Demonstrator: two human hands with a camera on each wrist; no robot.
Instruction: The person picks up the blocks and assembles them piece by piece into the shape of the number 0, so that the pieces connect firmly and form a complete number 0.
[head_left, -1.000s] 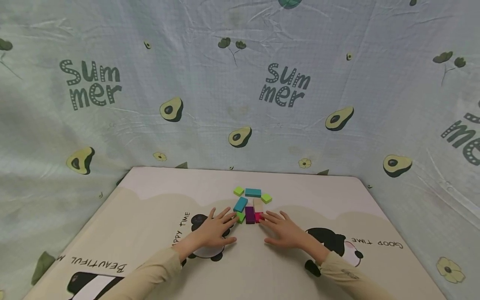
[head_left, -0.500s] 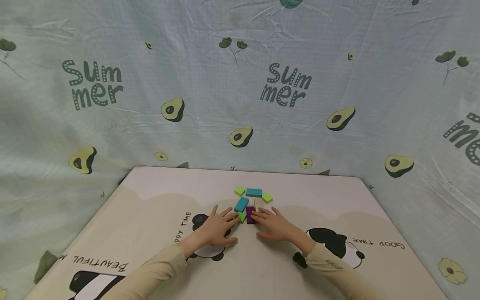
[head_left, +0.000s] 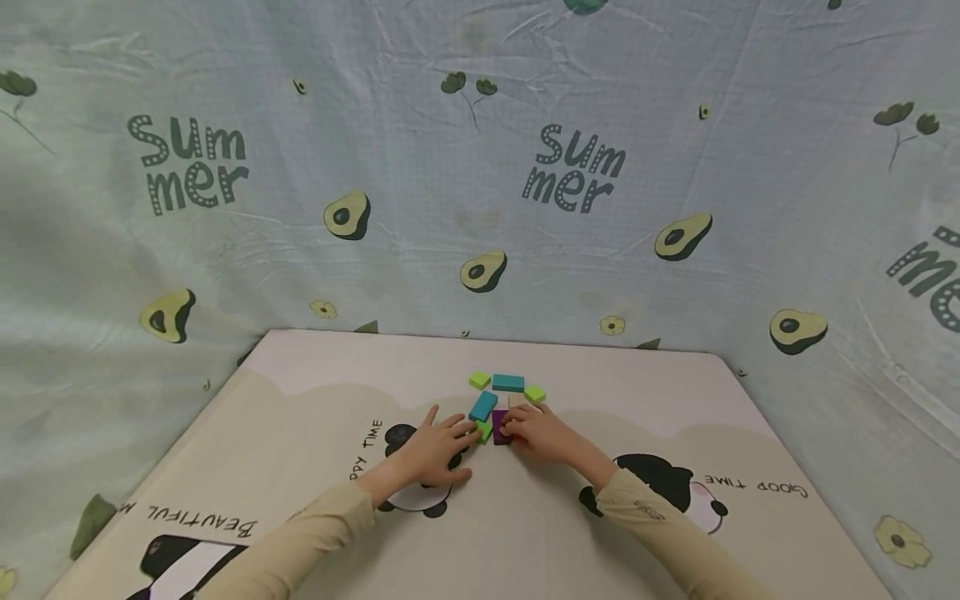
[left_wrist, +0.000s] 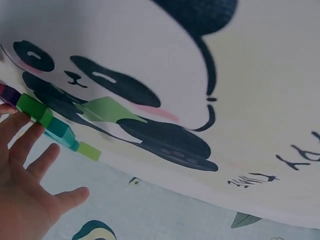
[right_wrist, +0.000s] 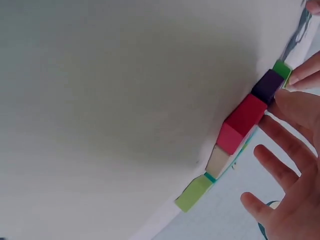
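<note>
My right hand (head_left: 542, 433) bends over the middle of a small block arrangement, its thumb and index finger pinching the purple block (head_left: 501, 426). In the right wrist view the other fingers are spread beside the red block (right_wrist: 242, 123), which the hand hides from the head view. My left hand (head_left: 438, 450) has its fingers extended, fingertips right at the green block (head_left: 485, 432). Behind that one a blue block (head_left: 483, 407) lies slanted. A beige block (head_left: 516, 401) shows partly past the right fingers.
At the back of the arrangement lies a teal block (head_left: 508, 383), between a lime block (head_left: 480, 380) on the left and another lime block (head_left: 535, 394) on the right. The table (head_left: 360, 354) carries panda prints; a patterned cloth (head_left: 408, 167) hangs behind it.
My right hand has moved left from the red block onto the purple block, and its fingers have curled in. The left hand has stayed nearly in place by the green block.
</note>
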